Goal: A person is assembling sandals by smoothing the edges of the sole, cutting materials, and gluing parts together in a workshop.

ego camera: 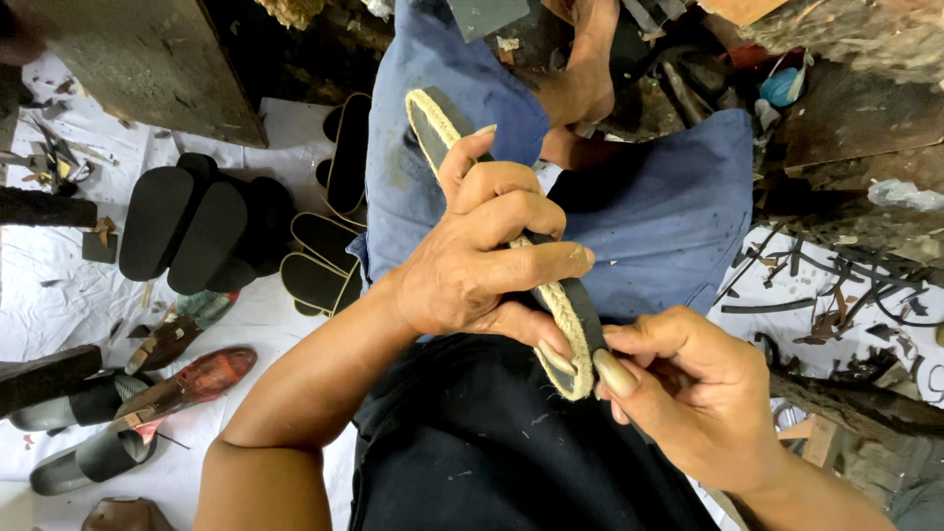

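A dark shoe sole (pixel 440 133) edged with pale braided rope (pixel 572 317) lies on edge over my lap, its toe end pointing away from me. My left hand (pixel 482 256) wraps around the middle of the sole, thumb pressing the braid near its end. My right hand (pixel 688 393) pinches the near end of the rope-trimmed sole between thumb and forefinger. Both hands sit above my blue-trousered knees (pixel 659 216) and a black apron (pixel 492 442).
A stack of black soles (pixel 202 231) and several rope-edged soles (pixel 324 256) lie on white sheeting at the left. Sandals (pixel 128 433) rest at the lower left. Dark strips and scraps (pixel 846 295) litter the right. A wooden block (pixel 147 59) stands at the upper left.
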